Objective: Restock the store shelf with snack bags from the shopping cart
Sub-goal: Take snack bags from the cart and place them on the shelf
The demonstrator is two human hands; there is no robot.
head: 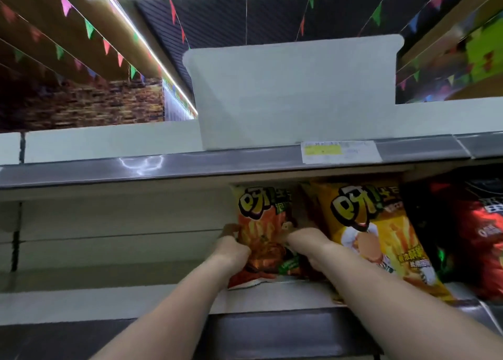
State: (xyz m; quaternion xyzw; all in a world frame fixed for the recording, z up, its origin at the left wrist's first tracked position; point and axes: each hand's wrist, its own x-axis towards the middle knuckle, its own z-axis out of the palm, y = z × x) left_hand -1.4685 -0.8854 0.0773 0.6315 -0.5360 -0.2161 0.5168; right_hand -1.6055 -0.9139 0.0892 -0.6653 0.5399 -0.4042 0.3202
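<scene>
Our left hand point(231, 246) grips the left edge of the orange bag point(261, 240) and our right hand point(304, 241) grips its right edge, fingers curled round it. The bag stands upright on the shelf point(109, 302), just beside the yellow bag point(381, 237); dark red bags point(479, 231) lie further right. We judge we are seating this bag. Next we should push it back, let go, and return to the cart, which is out of view.

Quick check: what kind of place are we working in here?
Most likely a shop aisle: snack bags lined up on a shelf, a price label on the rail above, coloured flags overhead.
</scene>
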